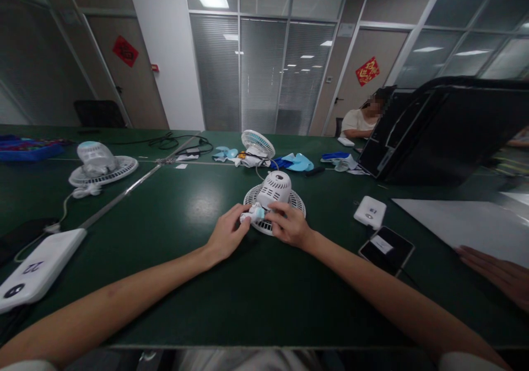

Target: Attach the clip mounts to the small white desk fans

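Observation:
In the middle of the green table a small white fan rests face down on its round grille, its slotted motor housing upward. A small white and light-blue part is at the fan's near side; whether it is joined to the fan is hidden by my fingers. My left hand pinches the white end of this part from the left. From the right, my right hand has its bent fingers closed at the light-blue end, close against the grille.
Another face-down fan lies at the left, near a white power bank. Beyond my hands are a tilted fan and blue cloths. A smaller power bank, a phone and another person's hand are right.

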`<state>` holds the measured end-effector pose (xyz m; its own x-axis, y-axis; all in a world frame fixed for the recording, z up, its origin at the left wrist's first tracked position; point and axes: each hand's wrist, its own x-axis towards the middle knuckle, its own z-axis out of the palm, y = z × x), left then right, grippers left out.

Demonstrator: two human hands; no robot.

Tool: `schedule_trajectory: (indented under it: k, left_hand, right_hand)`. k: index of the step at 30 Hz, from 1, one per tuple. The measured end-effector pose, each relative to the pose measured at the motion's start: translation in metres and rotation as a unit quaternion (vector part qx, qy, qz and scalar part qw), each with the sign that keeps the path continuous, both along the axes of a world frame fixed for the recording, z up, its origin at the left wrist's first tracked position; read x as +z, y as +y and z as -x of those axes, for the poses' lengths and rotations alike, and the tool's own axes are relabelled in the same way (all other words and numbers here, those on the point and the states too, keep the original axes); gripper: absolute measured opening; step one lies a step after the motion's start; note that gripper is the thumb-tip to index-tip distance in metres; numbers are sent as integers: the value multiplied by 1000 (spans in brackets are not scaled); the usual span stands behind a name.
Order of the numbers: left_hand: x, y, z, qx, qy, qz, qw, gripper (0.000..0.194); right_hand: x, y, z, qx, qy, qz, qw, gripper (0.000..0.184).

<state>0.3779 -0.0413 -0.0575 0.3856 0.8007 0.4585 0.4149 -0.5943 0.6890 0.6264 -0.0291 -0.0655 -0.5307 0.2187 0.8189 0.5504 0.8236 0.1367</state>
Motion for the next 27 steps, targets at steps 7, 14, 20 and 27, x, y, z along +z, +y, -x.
schedule_trajectory:
  k: [7, 14, 20, 27]
  left_hand:
    - [1, -1, 0, -1, 8, 0, 1000, 38]
    - [2, -1, 0, 9, 4, -2, 1000, 38]
    - [2, -2, -1, 0, 1, -6, 1000, 37]
    - [4, -5, -1, -2, 1, 12, 1000, 45]
  right_hand:
    - [1, 0, 2, -5, 26, 8, 1000, 42]
    - [3, -3, 1, 8, -4, 7, 1000, 42]
    - [4, -2, 3, 12, 9, 2, 1000, 42]
    - [1, -1, 2, 13, -3, 9, 1000, 38]
